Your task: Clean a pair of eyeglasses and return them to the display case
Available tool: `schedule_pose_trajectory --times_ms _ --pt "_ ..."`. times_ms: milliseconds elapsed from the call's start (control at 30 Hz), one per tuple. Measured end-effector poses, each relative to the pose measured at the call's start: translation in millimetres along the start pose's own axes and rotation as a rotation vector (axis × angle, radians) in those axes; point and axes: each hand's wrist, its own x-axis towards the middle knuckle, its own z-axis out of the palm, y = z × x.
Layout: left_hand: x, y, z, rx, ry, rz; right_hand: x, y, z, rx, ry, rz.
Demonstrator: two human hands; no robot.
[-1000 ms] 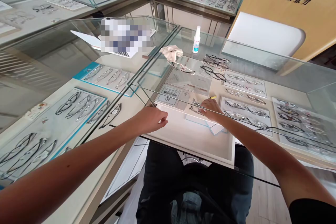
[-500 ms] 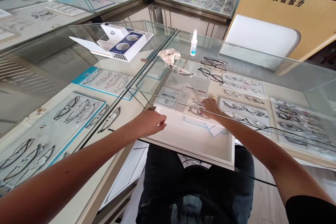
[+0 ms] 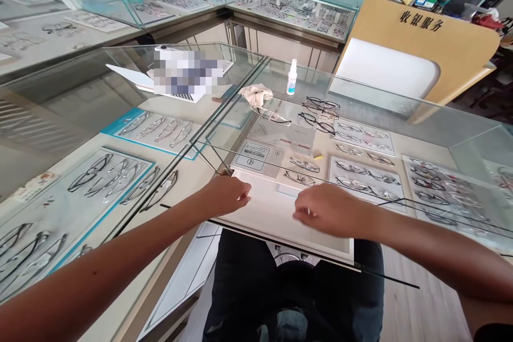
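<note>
Both your hands are at the pulled-out white drawer (image 3: 280, 224) of the glass counter.

Your left hand (image 3: 226, 195) rests on the drawer's near-left corner, fingers curled loosely and gripping nothing that shows. Your right hand (image 3: 326, 208) hovers over the drawer's near-right part, fingers drawn together; whether they pinch anything you cannot tell. Two pairs of glasses (image 3: 300, 171) lie at the drawer's far end beside a white card (image 3: 254, 157), so you seem to be mid-arranging that display. Picking up a frame next would call for a light pinch, clear of the lenses. Reflections in the glass top (image 3: 360, 117) blur the frames beyond the drawer.
</note>
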Motion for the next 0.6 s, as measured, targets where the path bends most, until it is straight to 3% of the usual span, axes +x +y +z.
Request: schedule_pose_trajectory --times_ms 133,233,300,400,600 --pt "2 0 0.9 -0.010 0.025 0.016 19 25 -95 -0.188 0.312 0.206" --pt "3 -1 1.5 -0.014 0.048 0.023 55 66 -137 -0.383 0.460 0.331" --pt "3 -1 1.3 -0.008 0.061 0.027 77 91 -144 -0.424 0.446 0.389" --pt "3 0 0.2 -0.002 0.074 0.032 98 118 -137 -0.428 0.418 0.430" --pt "4 2 1.4 -0.008 0.109 0.054 107 142 -128 -0.413 0.337 0.485"
